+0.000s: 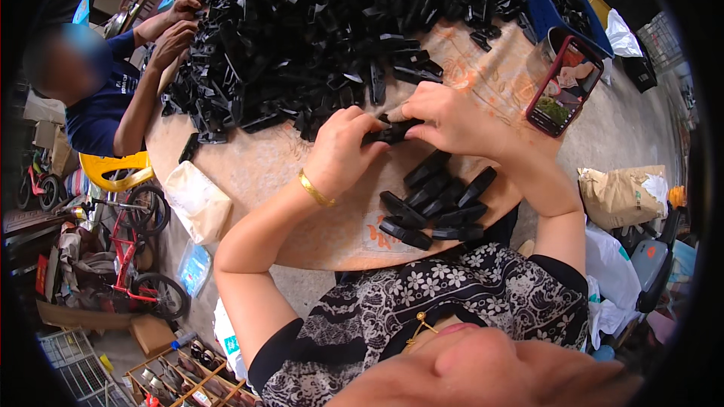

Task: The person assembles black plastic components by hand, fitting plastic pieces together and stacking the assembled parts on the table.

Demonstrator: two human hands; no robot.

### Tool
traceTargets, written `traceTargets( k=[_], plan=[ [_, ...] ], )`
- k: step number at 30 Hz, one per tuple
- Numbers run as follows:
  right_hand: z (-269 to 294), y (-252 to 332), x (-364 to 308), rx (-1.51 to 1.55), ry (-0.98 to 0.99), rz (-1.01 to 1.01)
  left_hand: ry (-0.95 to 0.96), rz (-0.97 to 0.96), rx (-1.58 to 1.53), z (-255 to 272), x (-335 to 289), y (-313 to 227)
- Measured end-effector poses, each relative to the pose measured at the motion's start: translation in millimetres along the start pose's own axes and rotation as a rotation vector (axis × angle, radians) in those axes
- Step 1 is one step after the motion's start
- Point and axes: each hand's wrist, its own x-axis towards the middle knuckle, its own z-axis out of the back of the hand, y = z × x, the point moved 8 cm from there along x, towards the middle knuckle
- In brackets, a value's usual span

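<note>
Over the near part of the table, my left hand (341,149) and my right hand (450,122) are both closed on one black plastic part (390,134), held level between them. My fingers cover its ends, and its exact kind cannot be made out. A covering wraps one fingertip of the right hand. Just below my right wrist lies a small group of black elongated pieces (437,200), several side by side. Beyond my hands spreads a big heap of loose black plastic parts (302,38), its near edge close to my left fingers.
The round table (256,173) has a patterned cover. A phone (564,84) leans at its right edge, beside a blue crate (550,0). At the left, a co-worker's hands (177,26) touch the heap. A white bag (196,200) hangs by the edge; a red bicycle (124,249) stands beyond.
</note>
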Motion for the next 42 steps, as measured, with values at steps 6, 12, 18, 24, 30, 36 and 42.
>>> traceTargets(
  k=[6, 12, 18, 24, 30, 36, 42],
  plan=[
    [4, -7, -3, 0.013, 0.006, -0.086, 0.015, 0.036, 0.000, -2, -1, 1],
    [0, 10, -4, 0.084, 0.089, -0.003, 0.004, 0.030, -0.018, -1, -2, 0],
    [4, 13, -6, -0.169, 0.068, 0.010, 0.096, 0.034, -0.029, 1, -3, 2],
    [8, 9, -7, -0.189, 0.019, -0.029, 0.108, 0.107, -0.007, 3, -3, 5],
    [-10, 7, -2, -0.160, 0.050, 0.044, 0.107, 0.045, 0.009, 1, 1, 2],
    [-10, 17, -3, -0.085, 0.168, 0.080, 0.106, 0.000, -0.075, -2, 0, -4],
    [10, 1, 11, -0.254, -0.221, 0.037, 0.076, -0.204, 0.040, 0, 1, -23]
  ],
)
